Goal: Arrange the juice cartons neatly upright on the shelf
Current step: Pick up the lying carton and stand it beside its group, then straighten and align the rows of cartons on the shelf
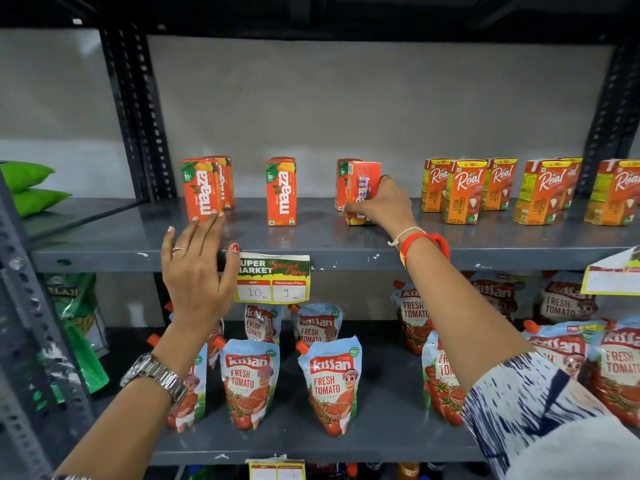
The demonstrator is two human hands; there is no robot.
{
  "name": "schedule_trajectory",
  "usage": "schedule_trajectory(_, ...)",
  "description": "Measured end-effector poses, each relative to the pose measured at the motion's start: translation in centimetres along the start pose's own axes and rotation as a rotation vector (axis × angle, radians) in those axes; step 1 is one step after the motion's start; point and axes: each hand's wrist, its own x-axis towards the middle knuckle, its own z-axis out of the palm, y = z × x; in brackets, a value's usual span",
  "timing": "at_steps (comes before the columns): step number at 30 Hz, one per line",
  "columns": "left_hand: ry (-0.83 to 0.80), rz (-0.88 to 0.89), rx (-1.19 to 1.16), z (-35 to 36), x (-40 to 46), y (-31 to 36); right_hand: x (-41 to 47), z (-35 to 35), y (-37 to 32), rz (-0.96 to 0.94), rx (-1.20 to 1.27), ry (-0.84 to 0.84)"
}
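Right hand (381, 206), fingers clamped on a Maaza carton (362, 194) mid-shelf (346, 244), is squaring it upright; left hand (197, 268), fingers apart, empty; next: align with carton behind.

Grey metal shelf (346, 247), orange Maaza cartons (281, 192) upright at left, Real litchi cartons (464, 190) at right

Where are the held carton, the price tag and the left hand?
held carton (362, 188), head view, blurred front face.
price tag (273, 278), head view, middle of the label.
left hand (197, 268), head view, back of the hand.
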Motion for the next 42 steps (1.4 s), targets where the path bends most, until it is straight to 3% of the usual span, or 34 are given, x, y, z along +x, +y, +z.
schedule_trajectory(7,0.016,-0.051,-0.081,-1.1,1.1,-0.2,-0.8,-0.5,-0.2,0.006,0.085,0.006)
schedule_trajectory(11,0.001,-0.226,-0.225,-2.7,4.4,-0.9,-3.1,0.3,-2.4,-0.196,0.15,0.374)
schedule_trajectory(13,-0.071,-0.34,-0.325,-2.7,6.7,-1.8,-4.5,1.4,-4.3,-0.334,0.198,0.443)
schedule_trajectory(16,-0.258,-0.558,-0.494,-1.9,10.1,-3.6,-4.7,3.5,-6.6,-0.385,0.231,0.31)
schedule_trajectory(19,-0.455,-0.723,-0.607,-0.8,11.6,-5.4,-3.1,4.6,-7.5,-0.141,0.323,0.025)
schedule_trajectory(21,-0.572,-0.742,-0.64,-0.7,11.7,-5.7,-2.2,4.9,-7.5,0.055,0.406,-0.218)
schedule_trajectory(23,-0.665,-0.712,-0.672,-0.8,11.6,-5.7,-1.7,5.2,-7.2,0.129,0.479,-0.365)
schedule_trajectory(29,-0.669,-0.718,-0.761,-0.3,11.5,-6.2,-0.3,6.4,-6.3,0.157,0.609,-0.436)
schedule_trajectory(42,-0.689,-0.707,-0.79,-0.4,11.6,-6.1,0.5,6.5,-6.2,0.148,0.545,-0.467)
